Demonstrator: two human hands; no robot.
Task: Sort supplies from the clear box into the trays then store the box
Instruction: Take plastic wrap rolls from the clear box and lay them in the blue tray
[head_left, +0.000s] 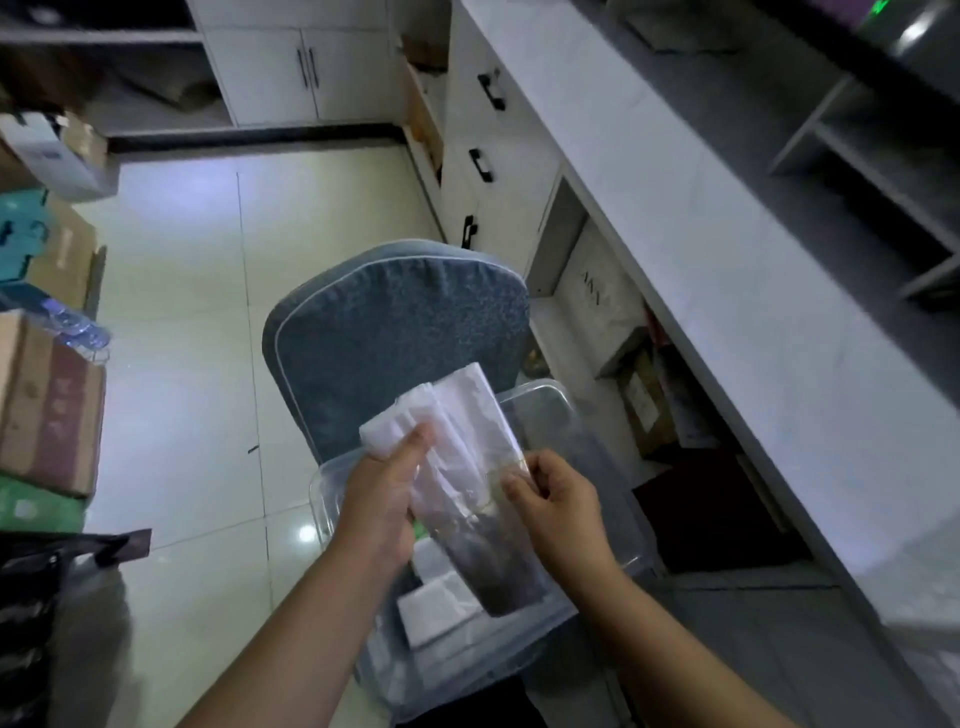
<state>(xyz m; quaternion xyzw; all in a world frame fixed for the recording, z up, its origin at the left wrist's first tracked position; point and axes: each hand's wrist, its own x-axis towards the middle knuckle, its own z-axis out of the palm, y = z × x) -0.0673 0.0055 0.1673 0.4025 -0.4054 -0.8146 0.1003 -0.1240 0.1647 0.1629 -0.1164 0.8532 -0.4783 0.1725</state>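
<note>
The clear box (550, 402) rests on a blue-grey chair cushion (395, 317) in front of me. White packets (441, 608) lie inside it near my side. Above the box I hold a bundle of clear plastic bags (457, 415). My left hand (384, 499) grips the bundle's left side, thumb on top. My right hand (558, 493) pinches the bundle's right edge between thumb and fingers. The bundle's lower part looks dark through the plastic. No trays can be made out in this view.
A white counter (727, 249) runs along the right, with open shelves and boxes (649, 400) beneath it. White cabinets (306, 62) stand at the back. Cardboard boxes (52, 405) are stacked at the left. Pale floor tiles (182, 312) lie between.
</note>
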